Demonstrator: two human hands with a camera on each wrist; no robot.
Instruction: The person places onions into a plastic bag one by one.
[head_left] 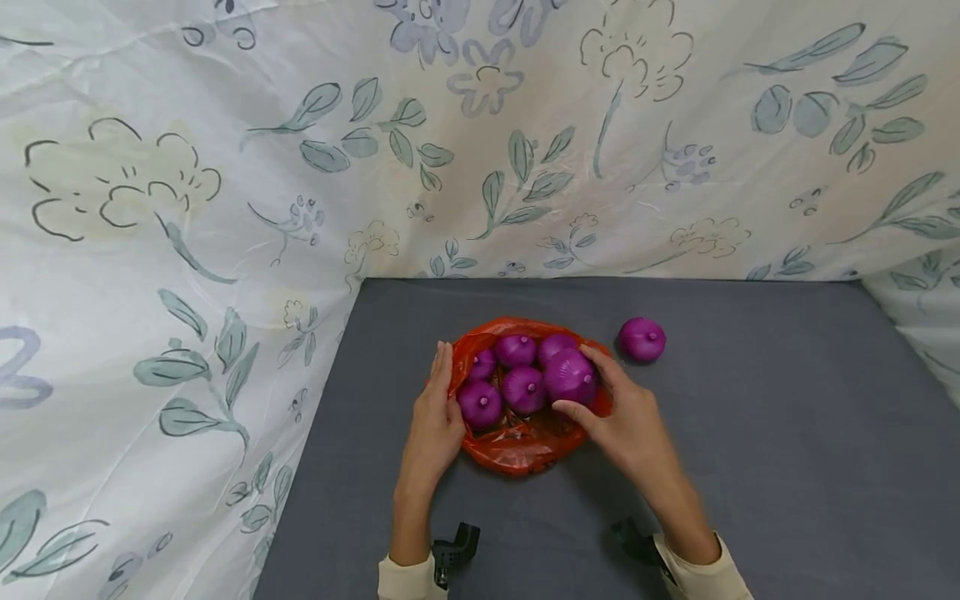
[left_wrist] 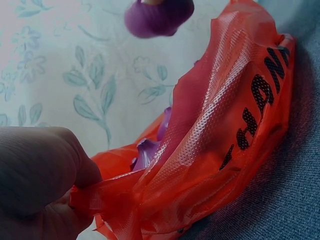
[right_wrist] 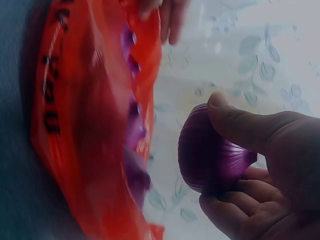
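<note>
A red plastic bag (head_left: 517,457) with black lettering lies open on the grey surface, with several purple onions (head_left: 480,405) inside. My left hand (head_left: 431,433) is at the bag's left side; in the left wrist view its thumb and fingers pinch the bag's rim (left_wrist: 120,197). Above the right part of the bag, my right hand (head_left: 636,425) holds one purple onion (head_left: 570,377) between thumb and fingers. The right wrist view shows this onion (right_wrist: 207,150) raised clear of the bag. Inside the bag, the lower parts of the onions are hidden.
Another purple onion (head_left: 642,340) lies alone on the grey cloth (head_left: 765,433), behind and right of the bag. A white floral curtain (head_left: 525,167) rises along the back and left edges. Dark wrist mounts (head_left: 455,546) stick out near both cuffs.
</note>
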